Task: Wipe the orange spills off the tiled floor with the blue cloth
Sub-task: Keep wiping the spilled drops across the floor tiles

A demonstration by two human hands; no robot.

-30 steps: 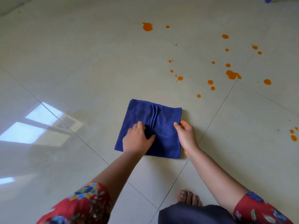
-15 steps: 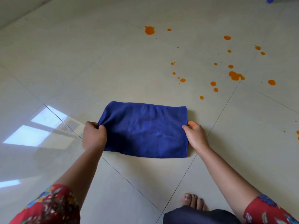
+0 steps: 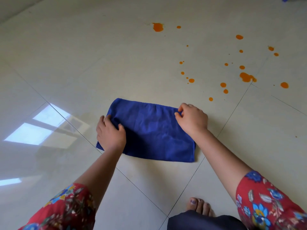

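The blue cloth [image 3: 152, 130] lay flat on the tiled floor [image 3: 116, 55], right in the middle, its near left corner over a grout line. The left hand [image 3: 110, 134] gripped the left edge, thumb on top. The right hand [image 3: 192, 119] pinched the far right corner. Orange spills [image 3: 245, 77] dotted the tiles beyond, up to the right, none touching the cloth. A bare foot [image 3: 199, 206] showed below.
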